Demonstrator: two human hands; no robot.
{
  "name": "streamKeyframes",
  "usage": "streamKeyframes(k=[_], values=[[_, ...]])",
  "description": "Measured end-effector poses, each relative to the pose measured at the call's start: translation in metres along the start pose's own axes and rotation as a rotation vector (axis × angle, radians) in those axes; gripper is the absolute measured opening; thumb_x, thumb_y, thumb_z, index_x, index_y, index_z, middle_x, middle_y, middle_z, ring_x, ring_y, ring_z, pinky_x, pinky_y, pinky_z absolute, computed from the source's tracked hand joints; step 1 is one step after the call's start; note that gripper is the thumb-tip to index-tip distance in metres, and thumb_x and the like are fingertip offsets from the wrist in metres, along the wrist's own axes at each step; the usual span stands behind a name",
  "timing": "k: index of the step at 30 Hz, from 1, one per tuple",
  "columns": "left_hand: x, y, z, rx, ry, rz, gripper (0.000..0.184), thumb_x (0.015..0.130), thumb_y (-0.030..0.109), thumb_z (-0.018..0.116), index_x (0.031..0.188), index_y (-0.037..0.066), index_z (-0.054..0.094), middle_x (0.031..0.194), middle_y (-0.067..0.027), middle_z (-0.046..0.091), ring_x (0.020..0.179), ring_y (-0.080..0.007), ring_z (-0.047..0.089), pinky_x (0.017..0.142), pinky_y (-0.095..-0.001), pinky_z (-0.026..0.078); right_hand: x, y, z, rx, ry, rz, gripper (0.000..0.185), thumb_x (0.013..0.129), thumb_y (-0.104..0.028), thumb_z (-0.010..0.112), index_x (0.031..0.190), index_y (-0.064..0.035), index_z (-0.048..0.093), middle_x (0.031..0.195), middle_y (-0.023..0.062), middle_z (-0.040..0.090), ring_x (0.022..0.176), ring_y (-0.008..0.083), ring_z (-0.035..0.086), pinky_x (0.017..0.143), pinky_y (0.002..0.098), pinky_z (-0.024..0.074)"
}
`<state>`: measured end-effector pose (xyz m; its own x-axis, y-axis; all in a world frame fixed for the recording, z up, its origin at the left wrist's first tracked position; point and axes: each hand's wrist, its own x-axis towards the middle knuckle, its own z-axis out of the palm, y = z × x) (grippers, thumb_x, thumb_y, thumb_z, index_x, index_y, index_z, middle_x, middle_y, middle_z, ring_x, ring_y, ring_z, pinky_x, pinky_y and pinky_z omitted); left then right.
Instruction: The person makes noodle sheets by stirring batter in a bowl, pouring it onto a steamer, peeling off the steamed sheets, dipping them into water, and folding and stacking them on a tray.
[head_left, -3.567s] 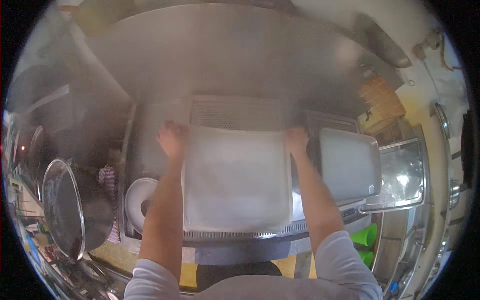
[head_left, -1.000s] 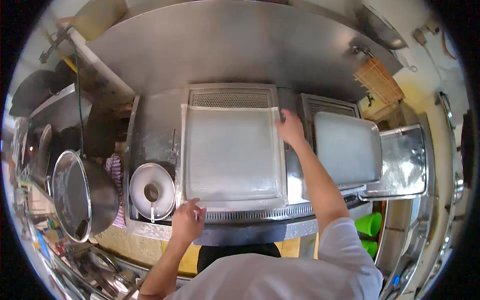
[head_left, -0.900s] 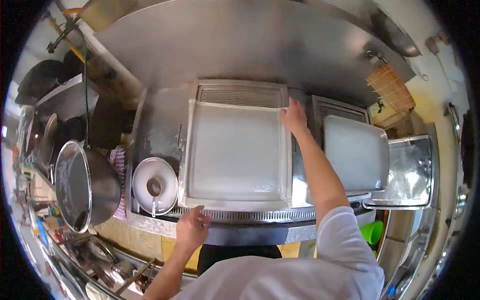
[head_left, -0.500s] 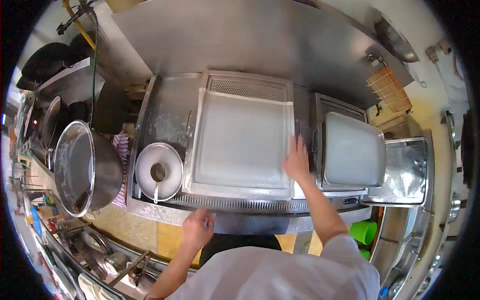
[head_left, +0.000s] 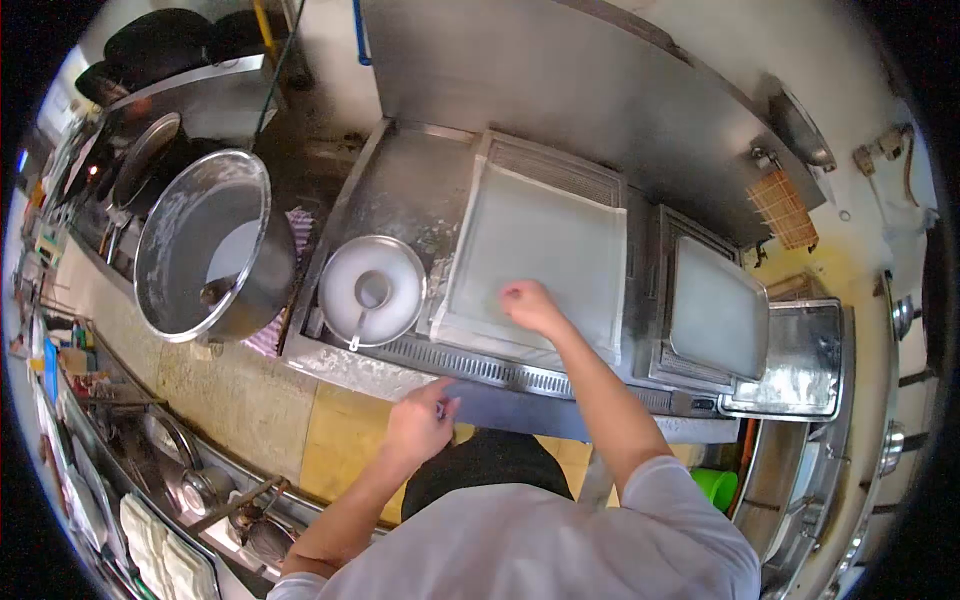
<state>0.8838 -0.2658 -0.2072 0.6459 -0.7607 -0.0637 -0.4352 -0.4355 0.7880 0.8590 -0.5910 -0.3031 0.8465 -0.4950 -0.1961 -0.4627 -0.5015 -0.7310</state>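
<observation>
My right hand (head_left: 530, 307) hovers over the wide white sheet-covered frame (head_left: 545, 245) on the steel counter, its fingers curled in and nothing visible in them. Whether it touches the pale surface I cannot tell. In front of the counter's edge is my left hand (head_left: 422, 425), with its fingers curled toward the thumb. A small dark spot shows between them, too small to name. Left of the frame sits a round steel bowl (head_left: 345, 262) of white liquid, with a ladle (head_left: 372, 290) resting in it.
A large steel pot (head_left: 280, 270) with pale liquid stands at the left on a striped cloth (head_left: 268, 335). On the right are a white-filled tray (head_left: 720, 305) and a shiny metal tray (head_left: 800, 360). A bamboo mat (head_left: 783, 210) hangs on the wall.
My right hand has moved left from the frame's right edge to over its surface, and its fingers have curled. My left hand stays near the counter's front. The view has turned left.
</observation>
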Motion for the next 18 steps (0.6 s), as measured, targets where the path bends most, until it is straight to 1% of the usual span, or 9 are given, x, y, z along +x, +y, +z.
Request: streamKeyframes(k=[2, 4, 6, 7, 10, 12, 14, 16, 18], values=[[-0.012, -0.001, 0.002, -0.013, 0.035, -0.037, 0.033, 0.090, 0.017, 0.073, 0.119, 0.004, 0.066, 0.086, -0.0161, 0.073, 0.081, -0.0356, 0.070, 0.073, -0.0465, 0.057, 0.016, -0.039, 0.015, 0.145, -0.231, 0.176, 0.022, 0.093, -0.019, 0.064, 0.106, -0.0034, 0.072, 0.077, 0.0092, 0.067, 0.057, 0.0167, 0.060, 0.048, 0.0352, 0.0471], [-0.020, 0.003, 0.004, -0.012, 0.057, -0.077, 0.033, 0.090, 0.018, 0.073, 0.119, 0.005, 0.066, 0.087, -0.0163, 0.073, 0.081, -0.0360, 0.071, 0.073, -0.0470, 0.057, 0.021, -0.068, 0.025, 0.290, -0.367, 0.348, 0.020, 0.095, -0.019, 0.062, 0.103, -0.0048, 0.073, 0.073, 0.0070, 0.064, 0.051, 0.0134, 0.054, 0.043, 0.0328, 0.0418], [-0.026, 0.012, 0.006, 0.002, 0.058, -0.122, 0.033, 0.090, 0.018, 0.073, 0.120, 0.006, 0.066, 0.087, -0.0165, 0.073, 0.081, -0.0364, 0.071, 0.072, -0.0476, 0.057, 0.024, -0.072, 0.031, 0.272, -0.379, 0.341, 0.020, 0.096, -0.019, 0.060, 0.100, -0.0044, 0.072, 0.069, 0.0069, 0.063, 0.048, 0.0135, 0.051, 0.041, 0.0336, 0.0397], [-0.029, 0.014, 0.009, 0.017, 0.069, -0.125, 0.033, 0.091, 0.018, 0.072, 0.120, 0.005, 0.066, 0.088, -0.0166, 0.073, 0.080, -0.0348, 0.072, 0.072, -0.0460, 0.057, 0.025, -0.070, 0.032, 0.265, -0.381, 0.340, 0.020, 0.096, -0.019, 0.059, 0.099, -0.0042, 0.072, 0.068, 0.0068, 0.062, 0.047, 0.0136, 0.050, 0.040, 0.0339, 0.0386], [-0.034, 0.020, 0.026, 0.039, 0.085, -0.137, 0.032, 0.093, 0.019, 0.071, 0.121, 0.005, 0.066, 0.088, -0.0167, 0.074, 0.078, -0.0317, 0.074, 0.070, -0.0430, 0.059, 0.010, -0.036, 0.011, 0.114, -0.410, 0.233, 0.024, 0.088, -0.018, 0.056, 0.077, -0.0041, 0.072, 0.069, 0.0133, 0.066, 0.043, 0.0206, 0.055, 0.040, 0.0375, 0.0428], [-0.035, 0.031, 0.037, 0.027, 0.085, -0.149, 0.032, 0.092, 0.019, 0.072, 0.121, 0.005, 0.066, 0.088, -0.0167, 0.074, 0.078, -0.0318, 0.074, 0.070, -0.0429, 0.059, -0.005, 0.005, -0.020, -0.101, -0.440, 0.146, 0.019, 0.091, -0.012, 0.057, 0.077, -0.0022, 0.067, 0.066, 0.0126, 0.063, 0.040, 0.0174, 0.052, 0.037, 0.0371, 0.0387], [-0.033, 0.042, 0.051, 0.037, 0.104, -0.106, 0.032, 0.092, 0.018, 0.072, 0.120, 0.005, 0.066, 0.088, -0.0166, 0.074, 0.078, -0.0319, 0.074, 0.070, -0.0428, 0.059, -0.044, 0.048, -0.058, -0.359, -0.297, 0.049, 0.018, 0.088, -0.011, 0.058, 0.078, -0.0005, 0.068, 0.077, 0.0200, 0.069, 0.057, 0.0289, 0.064, 0.052, 0.0451, 0.0494], [-0.030, 0.055, 0.065, 0.039, 0.121, -0.061, 0.031, 0.091, 0.017, 0.073, 0.120, 0.005, 0.066, 0.088, -0.0167, 0.074, 0.079, -0.0321, 0.074, 0.070, -0.0427, 0.059, -0.082, 0.103, -0.085, -0.571, -0.121, -0.004, 0.017, 0.086, -0.011, 0.059, 0.085, 0.0004, 0.072, 0.091, 0.0253, 0.073, 0.080, 0.0403, 0.072, 0.073, 0.0518, 0.0573], [-0.026, 0.068, 0.078, 0.030, 0.136, -0.020, 0.031, 0.090, 0.016, 0.073, 0.119, 0.006, 0.067, 0.089, -0.0167, 0.074, 0.079, -0.0322, 0.074, 0.070, -0.0424, 0.059, -0.129, 0.086, -0.123, -0.549, -0.066, 0.267, 0.023, 0.088, -0.013, 0.059, 0.102, -0.0027, 0.074, 0.101, 0.0261, 0.072, 0.098, 0.0446, 0.069, 0.090, 0.0533, 0.0542]])
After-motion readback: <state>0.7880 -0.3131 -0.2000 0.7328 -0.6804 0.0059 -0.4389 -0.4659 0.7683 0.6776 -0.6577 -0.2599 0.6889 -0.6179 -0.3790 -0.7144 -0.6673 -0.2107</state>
